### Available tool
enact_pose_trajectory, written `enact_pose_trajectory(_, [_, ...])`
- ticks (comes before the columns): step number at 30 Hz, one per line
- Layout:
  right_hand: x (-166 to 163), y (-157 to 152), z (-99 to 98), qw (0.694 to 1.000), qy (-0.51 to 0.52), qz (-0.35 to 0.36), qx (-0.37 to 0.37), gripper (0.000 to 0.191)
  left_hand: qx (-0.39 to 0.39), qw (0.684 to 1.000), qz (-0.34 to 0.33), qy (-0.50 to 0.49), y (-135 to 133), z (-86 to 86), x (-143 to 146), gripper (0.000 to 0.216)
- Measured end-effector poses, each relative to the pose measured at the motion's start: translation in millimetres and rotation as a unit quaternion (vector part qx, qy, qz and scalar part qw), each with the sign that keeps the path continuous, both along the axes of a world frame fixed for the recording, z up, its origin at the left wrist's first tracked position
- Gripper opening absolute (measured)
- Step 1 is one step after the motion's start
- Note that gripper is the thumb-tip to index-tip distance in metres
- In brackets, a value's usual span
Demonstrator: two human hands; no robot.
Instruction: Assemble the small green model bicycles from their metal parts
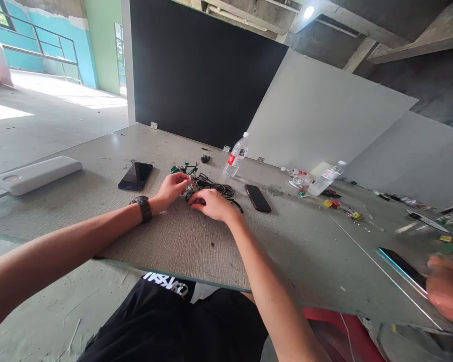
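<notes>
A small green and black model bicycle (200,180) lies in parts on the grey table (98,211), with loose black wheels (226,190) beside it. My left hand (173,187), with a dark watch on the wrist, has its fingers curled round a small part at the model's near left end. My right hand (211,203) rests just in front of the wheels, fingers bent and pinched on a small piece I cannot name.
Two dark phones lie flat, one at the left (135,176), one at the right (257,197). A white power bank (33,174) sits far left. Two water bottles (235,156) (326,178), small coloured parts (330,203) and another person's hand (447,289) are at the right.
</notes>
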State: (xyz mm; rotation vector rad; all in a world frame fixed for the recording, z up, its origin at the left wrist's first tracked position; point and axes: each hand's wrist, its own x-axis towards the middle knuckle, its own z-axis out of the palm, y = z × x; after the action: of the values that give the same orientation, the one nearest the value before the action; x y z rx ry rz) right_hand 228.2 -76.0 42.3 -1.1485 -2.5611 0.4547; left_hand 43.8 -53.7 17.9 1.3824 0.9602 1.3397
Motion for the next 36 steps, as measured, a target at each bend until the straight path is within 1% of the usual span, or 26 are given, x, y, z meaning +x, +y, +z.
enact_pose_trajectory(6, [-6.1,-1.0,-5.4,1.0,-0.024,-0.009,0.009,0.023,-0.006,1.0,-0.003,-0.014,0.8,-2.0,0.1,0.013])
enact_pose_trajectory(19, [-9.8,-5.0,-2.5,1.0,-0.026,0.001,-0.005,0.021,0.007,1.0,-0.002,0.018,4.5,-6.1,-0.3,0.022])
enact_pose_trajectory(25, [-8.6,-4.0,-3.5,1.0,-0.023,-0.003,-0.01,0.018,0.01,1.0,-0.001,0.023,3.8,-5.9,-0.2,0.02])
enact_pose_trajectory(31, [-2.6,-2.3,-1.3,1.0,0.011,-0.005,-0.001,0.017,0.003,1.0,0.009,0.019,3.7,-5.4,0.2,0.016])
enact_pose_trajectory(36, [-0.9,-2.1,-1.2,1.0,-0.021,-0.009,-0.005,0.019,-0.003,1.0,0.008,0.023,0.6,-1.0,0.4,0.013])
